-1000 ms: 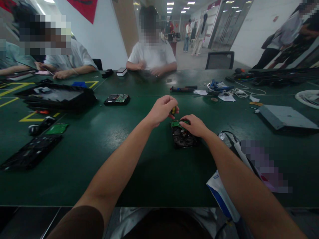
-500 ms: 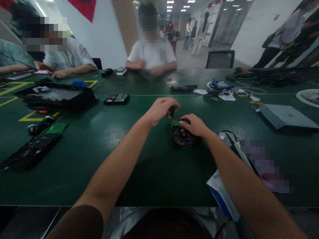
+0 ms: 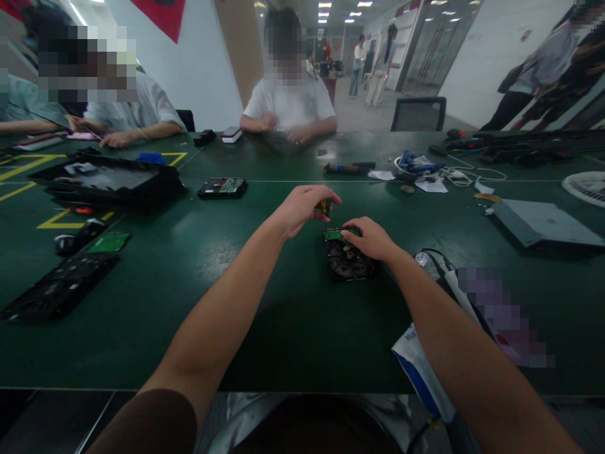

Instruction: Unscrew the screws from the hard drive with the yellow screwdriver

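Observation:
A black hard drive (image 3: 350, 261) with a green circuit board (image 3: 333, 234) along its far edge lies flat on the green table. My left hand (image 3: 308, 208) is closed around the dark and yellow handle of a screwdriver (image 3: 325, 207), held upright with its shaft pointing down at the board's far left corner. Whether the tip touches a screw is too small to make out. My right hand (image 3: 368, 237) grips the drive's far right side, its thumb on the board. The fingers beyond the drive are partly hidden.
Another hard drive (image 3: 222, 188) lies left of centre. A black tray (image 3: 108, 180), a loose green board (image 3: 108, 243) and a dark panel (image 3: 61, 287) are at left. A grey metal box (image 3: 548, 224) and cables (image 3: 420, 162) lie right. A person (image 3: 288, 107) sits opposite.
The screwdriver handle has turned in my left hand, so its yellow part now shows. My right hand and the hard drive stay in place.

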Tool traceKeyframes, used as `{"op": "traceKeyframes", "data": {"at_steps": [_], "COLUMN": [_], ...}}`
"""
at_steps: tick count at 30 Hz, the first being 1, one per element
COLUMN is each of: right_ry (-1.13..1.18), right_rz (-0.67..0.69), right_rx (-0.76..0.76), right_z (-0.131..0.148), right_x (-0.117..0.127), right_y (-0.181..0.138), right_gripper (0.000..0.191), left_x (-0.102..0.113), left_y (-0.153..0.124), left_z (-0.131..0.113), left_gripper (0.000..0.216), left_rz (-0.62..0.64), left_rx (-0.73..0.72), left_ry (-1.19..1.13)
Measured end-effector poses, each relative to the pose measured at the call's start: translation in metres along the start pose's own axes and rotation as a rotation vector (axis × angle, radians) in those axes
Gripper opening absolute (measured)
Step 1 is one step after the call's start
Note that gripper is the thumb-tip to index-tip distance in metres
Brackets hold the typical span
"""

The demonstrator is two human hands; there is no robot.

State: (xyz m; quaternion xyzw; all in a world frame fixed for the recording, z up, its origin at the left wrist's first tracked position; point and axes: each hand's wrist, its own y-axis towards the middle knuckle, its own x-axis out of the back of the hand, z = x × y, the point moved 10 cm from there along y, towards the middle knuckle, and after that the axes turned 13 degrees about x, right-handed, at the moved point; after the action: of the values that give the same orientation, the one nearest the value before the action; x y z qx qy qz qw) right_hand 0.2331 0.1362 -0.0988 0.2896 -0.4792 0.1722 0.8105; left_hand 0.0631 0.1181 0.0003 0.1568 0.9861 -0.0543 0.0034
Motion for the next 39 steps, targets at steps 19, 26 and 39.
{"op": "traceKeyframes", "data": {"at_steps": [19,26,39], "right_ry": [-0.001,-0.003,0.003], "right_rz": [-0.004,-0.002,-0.006], "right_rx": [0.012,-0.010,0.000], "right_z": [0.007,0.005,0.002], "right_x": [0.003,0.002,0.001], "right_y": [0.000,-0.001,-0.001], "right_gripper": [0.029,0.030,0.030], "left_x": [-0.008,-0.012,-0.015], "left_y": [-0.003,-0.005,-0.011], "left_z": [-0.002,0.003,-0.002], "left_gripper": [0.024,0.016,0.021], "left_rz": [0.090,0.117,0.144], "left_rx": [-0.034,0.048,0.059], "left_ry": [0.062,-0.050,-0.007]}}
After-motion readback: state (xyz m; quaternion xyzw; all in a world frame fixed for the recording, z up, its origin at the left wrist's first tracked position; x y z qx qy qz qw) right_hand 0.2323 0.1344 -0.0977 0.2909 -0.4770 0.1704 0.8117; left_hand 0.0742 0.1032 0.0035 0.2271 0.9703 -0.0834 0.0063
